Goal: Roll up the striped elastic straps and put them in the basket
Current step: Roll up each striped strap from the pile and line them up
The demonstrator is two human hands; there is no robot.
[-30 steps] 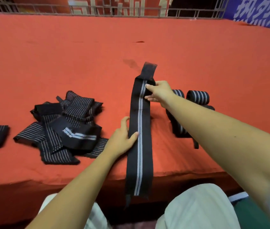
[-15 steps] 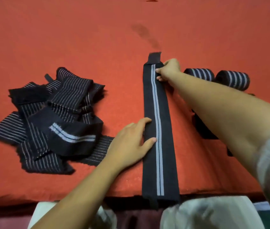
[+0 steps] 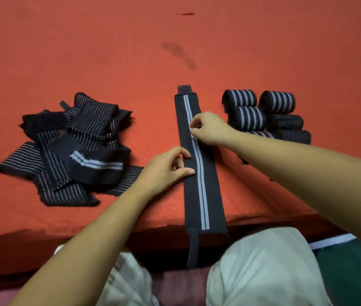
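The flat strap (image 3: pixel 199 177) lies straight from far to near down the middle of the red cloth (image 3: pixel 109 51), probably smoothed out so that it will wind evenly; its far end carries a short dark tab (image 3: pixel 184 89) and its near end overhangs the near edge of the table, where a narrow loop (image 3: pixel 192 250) dangles above the person's pale trousers (image 3: pixel 263 261). The left hand (image 3: pixel 170 166) has its thumb and forefinger tip lying on the strap's left edge about midway, pressing it down and enclosing nothing, likely to stop it skewing. The right hand (image 3: pixel 208 129) sits farther off with its fingertips bunched on the white stripe; whether they nip the fabric or only press it I cannot tell. The loose pile (image 3: pixel 69 151) of unrolled straps lies to the left, near the left hand but apart from the flat strap, while the finished rolls (image 3: pixel 263 113) are stacked to the right, just beside the right wrist, so work seems to pass from left to right. Bare cloth runs along both sides of the strap and beyond the tab, giving room to roll from either end; the overhanging near end could slip off the edge if released. No basket is in view, so the rolls have not yet gone into it
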